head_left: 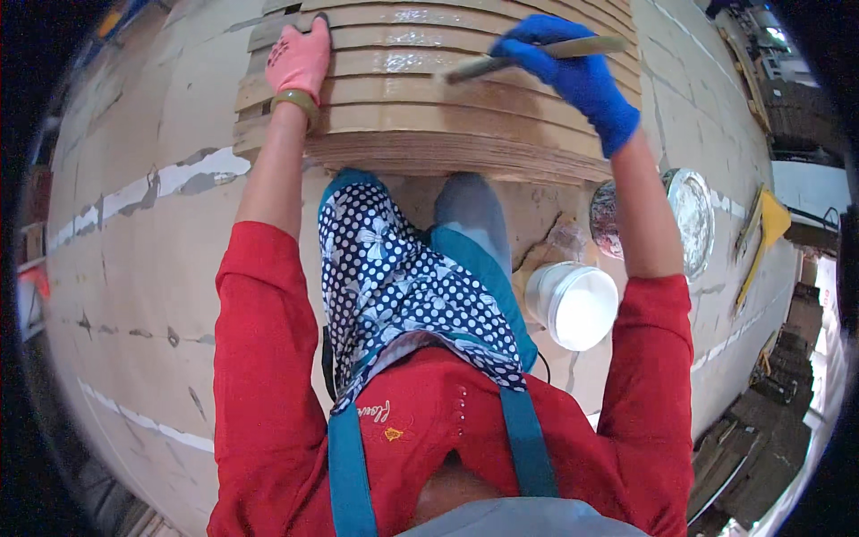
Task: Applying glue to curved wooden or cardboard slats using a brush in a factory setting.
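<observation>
Layered wooden boards lie stacked in front of me, their long edges stepped one behind another. A wet, glossy sheen shows on the upper faces left of the middle. In a blue glove, my right hand is closed around the handle of a brush. The brush lies slantwise over the boards, its pale tip pointing left at or just above the wood. My left hand, in a pink glove with dark fingertips, rests at the left end of the boards, thumb and fingers apart, holding nothing.
A white bucket stands on the floor right of my knees. Behind it is a larger metal-looking tin, partly hidden by my right forearm. A yellow object lies farther right. Crumpled clear plastic is near the bucket.
</observation>
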A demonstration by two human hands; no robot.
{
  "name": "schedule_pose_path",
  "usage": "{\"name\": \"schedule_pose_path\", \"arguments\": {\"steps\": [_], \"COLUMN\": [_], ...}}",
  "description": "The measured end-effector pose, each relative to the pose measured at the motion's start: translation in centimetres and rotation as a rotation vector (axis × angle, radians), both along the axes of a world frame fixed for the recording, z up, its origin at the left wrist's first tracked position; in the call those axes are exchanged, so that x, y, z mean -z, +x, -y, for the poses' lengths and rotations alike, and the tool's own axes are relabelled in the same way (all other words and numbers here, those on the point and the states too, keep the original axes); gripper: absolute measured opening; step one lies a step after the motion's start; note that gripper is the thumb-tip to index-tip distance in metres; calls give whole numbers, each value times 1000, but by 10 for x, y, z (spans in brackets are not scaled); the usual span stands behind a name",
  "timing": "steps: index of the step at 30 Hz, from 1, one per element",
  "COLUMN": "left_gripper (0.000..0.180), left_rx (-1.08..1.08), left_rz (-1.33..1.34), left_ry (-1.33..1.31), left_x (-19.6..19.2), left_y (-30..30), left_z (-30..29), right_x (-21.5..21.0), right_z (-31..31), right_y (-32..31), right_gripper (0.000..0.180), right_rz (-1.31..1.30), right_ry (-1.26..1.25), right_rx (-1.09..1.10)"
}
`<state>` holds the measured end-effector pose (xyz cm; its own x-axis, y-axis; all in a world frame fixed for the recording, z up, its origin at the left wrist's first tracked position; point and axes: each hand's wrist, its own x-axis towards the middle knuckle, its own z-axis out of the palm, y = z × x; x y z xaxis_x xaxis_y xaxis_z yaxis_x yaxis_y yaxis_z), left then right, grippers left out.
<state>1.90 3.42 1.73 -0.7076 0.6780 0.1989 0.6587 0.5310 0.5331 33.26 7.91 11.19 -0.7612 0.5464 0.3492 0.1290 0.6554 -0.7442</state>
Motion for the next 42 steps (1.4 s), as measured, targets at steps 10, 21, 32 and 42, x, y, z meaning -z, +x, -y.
{"name": "schedule_pose_path", "arguments": {"steps": [10,21,32,42], "left_gripper": [70,69,63,70], "left_rx": [8,-8,-66,-24], "left_rz": [12,5,-59,-11], "left_ry": [-23,-99,-38,-116], "left_x": [7,-1,1,0], "left_y": [-3,9,6,8], "left_z": [-1,-6,-7,-7], "right_x": [47,-6,42,63], "right_z": [67,-52,84,27], "right_y": [115,84,143,153], "right_gripper": [3,15,9,39], "right_rz": [84,-536,-257,-285], "right_ry": [53,-41,-314,-759], "right_rx": [199,500,498,718]}}
